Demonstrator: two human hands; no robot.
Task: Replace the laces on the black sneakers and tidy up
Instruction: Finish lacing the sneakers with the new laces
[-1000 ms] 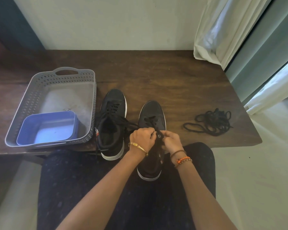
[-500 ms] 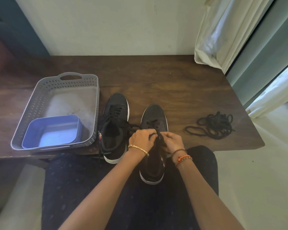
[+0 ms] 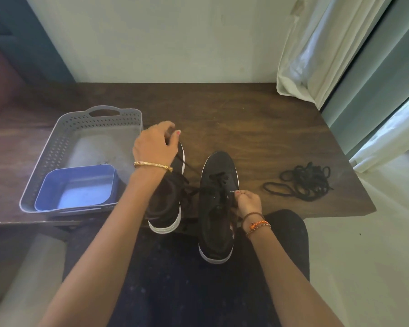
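Two black sneakers with white soles stand side by side at the table's front edge. The right sneaker (image 3: 219, 185) has a black lace (image 3: 194, 172) partly threaded through its eyelets. My left hand (image 3: 155, 143) is raised over the toe of the left sneaker (image 3: 165, 208) and pinches one end of that lace, drawn taut up and to the left. My right hand (image 3: 247, 202) rests at the right sneaker's side and pinches the lace's other tip at an eyelet. A loose heap of black laces (image 3: 302, 181) lies on the table to the right.
A grey perforated basket (image 3: 57, 147) sits at the left of the dark wooden table (image 3: 246, 119), with a blue tub (image 3: 78, 187) inside it. White curtains (image 3: 316, 55) hang at the table's back right corner. My lap is below the table's front edge.
My left hand has left the right sneaker's tongue and moved up and to the left, pulling the lace taut. My right hand has stayed at the sneaker's side, pinching the lace tip.
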